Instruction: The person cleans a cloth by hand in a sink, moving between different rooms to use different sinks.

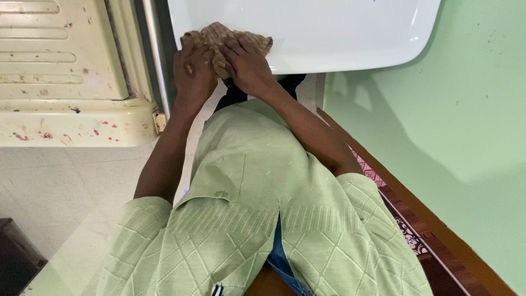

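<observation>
At the near rim of the white basin (339,52), seen from the head camera, I had both hands pressed on a brown cloth (219,34), left hand (193,74) flat beside the right hand (246,66), fingers clamped over the folds. I judged this mid-wipe, needing steady pressure along the rim; the basin looked empty.

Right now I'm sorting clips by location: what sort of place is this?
Probably a washing corner in a home: both hands press a brown cloth on a white basin, beside a green painted wall and a pale tiled floor.
</observation>
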